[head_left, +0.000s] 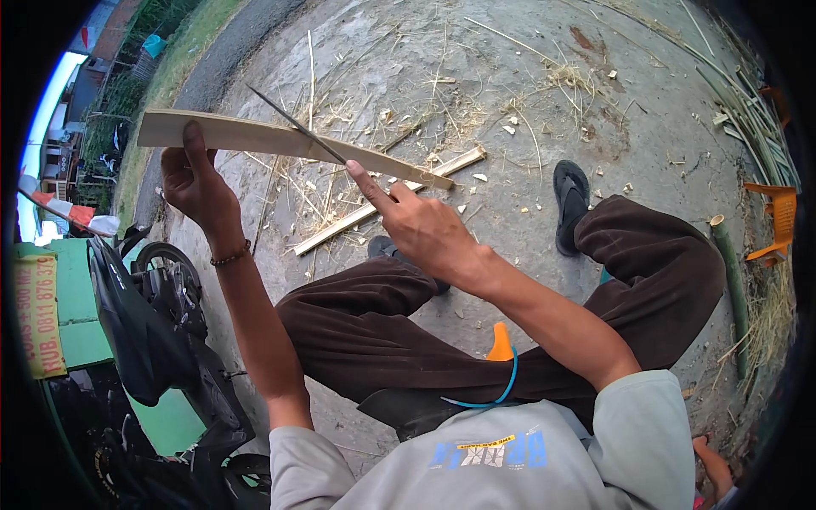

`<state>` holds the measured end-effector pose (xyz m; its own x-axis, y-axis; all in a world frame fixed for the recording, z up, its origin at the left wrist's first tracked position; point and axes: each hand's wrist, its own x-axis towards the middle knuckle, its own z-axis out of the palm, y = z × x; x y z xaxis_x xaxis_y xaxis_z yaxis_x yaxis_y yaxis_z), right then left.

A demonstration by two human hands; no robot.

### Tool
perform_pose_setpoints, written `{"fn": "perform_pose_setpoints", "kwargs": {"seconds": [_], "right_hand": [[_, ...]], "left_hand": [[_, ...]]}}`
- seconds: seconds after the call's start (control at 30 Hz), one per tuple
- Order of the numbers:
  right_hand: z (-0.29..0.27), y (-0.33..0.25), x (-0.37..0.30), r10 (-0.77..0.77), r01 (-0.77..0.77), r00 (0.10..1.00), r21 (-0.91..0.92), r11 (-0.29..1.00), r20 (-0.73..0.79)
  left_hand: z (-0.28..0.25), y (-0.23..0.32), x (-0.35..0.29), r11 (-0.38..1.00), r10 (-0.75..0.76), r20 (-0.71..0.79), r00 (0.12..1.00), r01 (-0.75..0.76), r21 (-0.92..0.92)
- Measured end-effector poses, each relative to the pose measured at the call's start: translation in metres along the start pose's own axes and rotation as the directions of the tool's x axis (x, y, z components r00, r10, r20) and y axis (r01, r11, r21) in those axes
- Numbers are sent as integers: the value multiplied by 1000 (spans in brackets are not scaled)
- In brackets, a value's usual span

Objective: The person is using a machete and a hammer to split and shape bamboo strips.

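Note:
My left hand [201,183] grips a long, flat strip of split bamboo [246,133] near its left end, the thumb pressed on its face. The strip is raised off the ground and slants down to the right. My right hand [427,231] is closed around the handle of a knife [297,124], its forefinger stretched along the back. The thin dark blade crosses the strip at an angle, pointing up and left; the handle is mostly hidden in my fist. Below the strip, another pale bamboo piece [348,223] lies on the ground by my foot.
Shavings and chips [510,119] litter the concrete. A dark motorcycle [153,323] stands at left. On the right are a bundle of bamboo strips [748,127], an orange plastic stool [775,223] and a green bamboo pole [731,289]. An orange object [501,343] with a blue cord rests at my lap.

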<state>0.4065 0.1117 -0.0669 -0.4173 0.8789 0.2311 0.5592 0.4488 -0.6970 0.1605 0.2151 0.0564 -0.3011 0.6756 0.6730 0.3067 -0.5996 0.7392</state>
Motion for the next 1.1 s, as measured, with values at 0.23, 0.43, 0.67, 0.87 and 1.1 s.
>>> {"fn": "perform_pose_setpoints", "kwargs": {"seconds": [0.23, 0.43, 0.67, 0.87, 1.1], "right_hand": [[75, 137, -42, 387, -388, 888, -45, 920, 250], [61, 131, -34, 301, -315, 937, 59, 947, 175], [39, 41, -3, 77, -76, 996, 33, 997, -48], [68, 154, -37, 425, -404, 840, -134, 905, 338], [74, 171, -48, 484, -499, 856, 50, 865, 180]], "left_hand": [[5, -5, -2, 998, 58, -80, 995, -59, -5], [13, -5, -1, 992, 114, -119, 986, -106, 75], [8, 0, -3, 991, 111, -106, 988, -103, 80], [-3, -9, -2, 997, 65, -76, 995, -68, -34], [8, -3, -1, 998, 62, -55, 997, -61, 12]]}}
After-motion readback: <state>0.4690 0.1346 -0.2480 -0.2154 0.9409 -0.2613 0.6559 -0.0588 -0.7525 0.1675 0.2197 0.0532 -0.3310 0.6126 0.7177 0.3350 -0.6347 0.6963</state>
